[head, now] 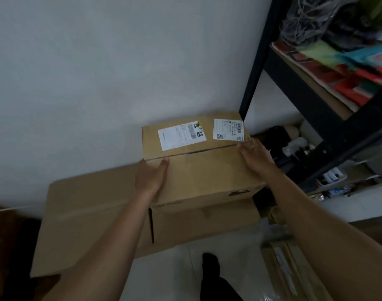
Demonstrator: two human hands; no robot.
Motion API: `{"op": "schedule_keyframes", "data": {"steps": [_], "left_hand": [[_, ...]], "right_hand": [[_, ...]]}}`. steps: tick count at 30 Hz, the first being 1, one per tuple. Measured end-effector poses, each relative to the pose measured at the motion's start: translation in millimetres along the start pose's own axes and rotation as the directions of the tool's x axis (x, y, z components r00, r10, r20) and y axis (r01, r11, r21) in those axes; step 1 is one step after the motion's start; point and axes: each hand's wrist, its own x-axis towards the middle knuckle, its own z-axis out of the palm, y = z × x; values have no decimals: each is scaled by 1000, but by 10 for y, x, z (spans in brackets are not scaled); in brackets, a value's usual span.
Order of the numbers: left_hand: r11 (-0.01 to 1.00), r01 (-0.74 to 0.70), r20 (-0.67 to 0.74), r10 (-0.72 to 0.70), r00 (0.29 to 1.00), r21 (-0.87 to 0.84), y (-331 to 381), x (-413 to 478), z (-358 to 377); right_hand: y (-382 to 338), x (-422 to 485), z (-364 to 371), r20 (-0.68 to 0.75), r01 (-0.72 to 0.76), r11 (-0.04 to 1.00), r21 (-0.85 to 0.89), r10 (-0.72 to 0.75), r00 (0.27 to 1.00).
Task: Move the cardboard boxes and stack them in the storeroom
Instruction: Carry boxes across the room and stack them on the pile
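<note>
A brown cardboard box [198, 168] with two white shipping labels on its lid sits on top of another cardboard box [205, 224], close to the grey wall. My left hand [152, 177] holds its left side, thumb lying on the lid by the centre seam and fingers hidden down the side. My right hand [254, 155] holds the right side the same way, thumb on top near the seam. A large, low cardboard box [81, 222] stands to the left, against the stacked pair.
A black metal shelf rack [257, 68] rises on the right, loaded with colourful papers, cables and small items. Another taped cardboard piece [290, 270] lies on the floor at lower right. My dark-socked foot [210, 266] stands on the pale tiled floor.
</note>
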Motion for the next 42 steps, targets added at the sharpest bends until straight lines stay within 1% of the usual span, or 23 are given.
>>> {"op": "schedule_keyframes", "data": {"steps": [6,9,12,20,23,26,28,30,35,38,40,42], "left_hand": [[1000,-11,91,13,996,-18,30,248,328],[999,0,105,5,994,-39,-29,264,442],[998,52,122,-47,991,-37,-105,280,492],[995,91,63,-89,994,-31,-77,241,545],[996,84,56,-83,995,-10,-12,196,537],[999,46,46,-47,998,17,44,151,510],[999,-13,35,12,999,45,119,87,477],[997,-67,43,65,997,45,230,9,438],[987,-134,124,123,985,92,409,-253,281],[974,-193,181,171,969,115,368,-523,130],[967,-226,217,196,956,121,298,-736,17],[957,-265,250,229,941,119,186,-996,-120]], "right_hand": [[125,531,-14,44,13,999,-36,-11,999],[208,605,13,25,-8,1000,-27,9,1000],[317,596,116,-3,6,997,-76,-6,1000],[336,581,178,-43,22,985,-173,-30,999],[300,551,163,-38,48,984,-172,-55,998],[225,498,134,-23,109,973,-202,-116,993],[141,418,121,-24,188,955,-230,-199,980],[22,314,107,-17,229,943,-243,-241,970],[-240,-141,106,51,188,955,-230,-182,982],[-266,-584,105,100,207,952,-225,-189,977],[-236,-937,119,91,197,957,-211,-182,979],[-159,-1307,141,43,187,963,-196,-182,982]]}}
